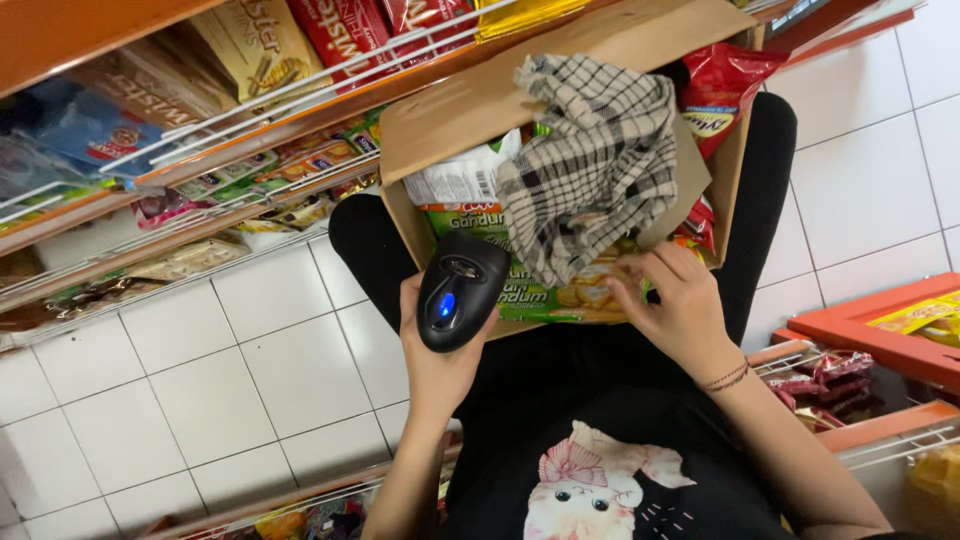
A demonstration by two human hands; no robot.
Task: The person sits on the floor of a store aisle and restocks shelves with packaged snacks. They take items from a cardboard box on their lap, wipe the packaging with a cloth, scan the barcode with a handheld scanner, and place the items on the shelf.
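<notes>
Over the lap, scanner and biscuit pack sit side by side above a cardboard box (480, 105).

From the head camera I see my left hand (440, 350) clenched around a black handheld scanner (460, 300), its blue light lit and its nose aimed up into the box. The green biscuit pack (545, 295) lies just right of the scanner, its long axis running left to right along the box's near edge; my right hand (680, 310) is the nearer one, fingers resting on the pack's right end, not clearly closed on it. The pack is glossy green with pictured biscuits, partly hidden under a checked cloth (595, 160). Snack shelves (200, 150) run along the left.
</notes>
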